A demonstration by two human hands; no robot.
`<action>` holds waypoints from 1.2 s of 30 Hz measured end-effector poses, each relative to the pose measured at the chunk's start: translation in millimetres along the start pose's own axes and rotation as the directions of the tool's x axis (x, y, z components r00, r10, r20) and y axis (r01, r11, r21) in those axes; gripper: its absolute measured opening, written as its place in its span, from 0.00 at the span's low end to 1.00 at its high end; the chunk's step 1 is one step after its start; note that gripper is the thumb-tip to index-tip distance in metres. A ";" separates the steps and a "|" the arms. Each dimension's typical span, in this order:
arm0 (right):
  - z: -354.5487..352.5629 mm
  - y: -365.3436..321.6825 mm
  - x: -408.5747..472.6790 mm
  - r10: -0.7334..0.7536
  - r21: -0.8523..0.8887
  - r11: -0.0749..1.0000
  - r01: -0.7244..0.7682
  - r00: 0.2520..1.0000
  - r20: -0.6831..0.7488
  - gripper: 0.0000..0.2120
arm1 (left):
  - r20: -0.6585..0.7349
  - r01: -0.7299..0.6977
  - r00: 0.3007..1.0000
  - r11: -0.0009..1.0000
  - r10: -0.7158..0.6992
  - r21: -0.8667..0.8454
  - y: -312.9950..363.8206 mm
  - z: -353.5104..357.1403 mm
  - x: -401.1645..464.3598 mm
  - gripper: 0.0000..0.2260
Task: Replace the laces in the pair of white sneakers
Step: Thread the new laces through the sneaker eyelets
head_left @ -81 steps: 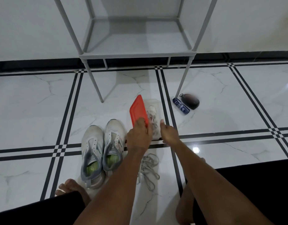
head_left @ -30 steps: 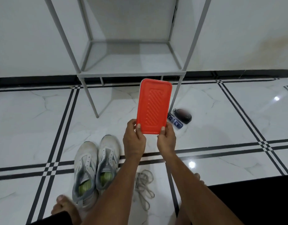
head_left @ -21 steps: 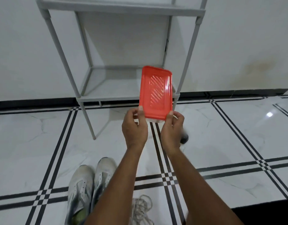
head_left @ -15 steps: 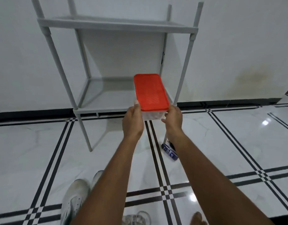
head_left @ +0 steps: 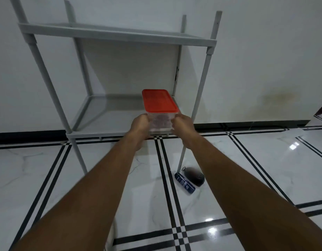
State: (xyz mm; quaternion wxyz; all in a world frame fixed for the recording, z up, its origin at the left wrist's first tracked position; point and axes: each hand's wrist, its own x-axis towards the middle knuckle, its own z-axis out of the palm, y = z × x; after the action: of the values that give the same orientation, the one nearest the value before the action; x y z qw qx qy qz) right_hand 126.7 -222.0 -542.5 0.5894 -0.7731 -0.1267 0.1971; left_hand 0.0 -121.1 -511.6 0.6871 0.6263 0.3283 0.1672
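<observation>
1. Both hands grip a clear plastic container with a red lid: the left hand curls round its left side, the right hand round its right side, arms stretched forward.
2. In the head view, the container sits at the front right of the lower shelf of a grey rack; whether its base touches the shelf cannot be told.
3. The lid is on the container, and its contents are too blurred to identify.
4. Neither the sneakers nor the laces show in this view.
5. On the tiled floor, a dark blue tube and a black rounded object lie side by side, just beside the rack's front right leg.
6. The rack stands against a white wall.
</observation>
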 end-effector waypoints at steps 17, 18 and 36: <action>30.6 8.7 -98.1 -0.106 0.188 0.975 0.114 0.993 -0.054 0.05 | -0.029 -0.090 0.996 0.996 0.090 -0.005 -32.4 -16.6 -71.8 0.06; 34.8 8.8 -107.6 -0.099 0.191 0.976 0.107 0.994 -0.053 0.05 | -0.022 -0.090 0.996 0.996 0.090 -0.014 -34.1 -20.4 -78.8 0.07; 164.9 222.7 -274.4 0.270 -0.500 0.866 -0.022 0.861 0.431 0.18 | -0.380 0.400 0.915 0.424 -0.135 0.812 -309.9 -192.7 -206.2 0.20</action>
State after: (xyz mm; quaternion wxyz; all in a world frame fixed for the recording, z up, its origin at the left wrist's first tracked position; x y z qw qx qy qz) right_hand -200.6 -258.2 -751.5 0.3116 -0.8268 -0.2547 0.3931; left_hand -333.8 -158.0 -762.4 0.2366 0.7997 0.5488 -0.0576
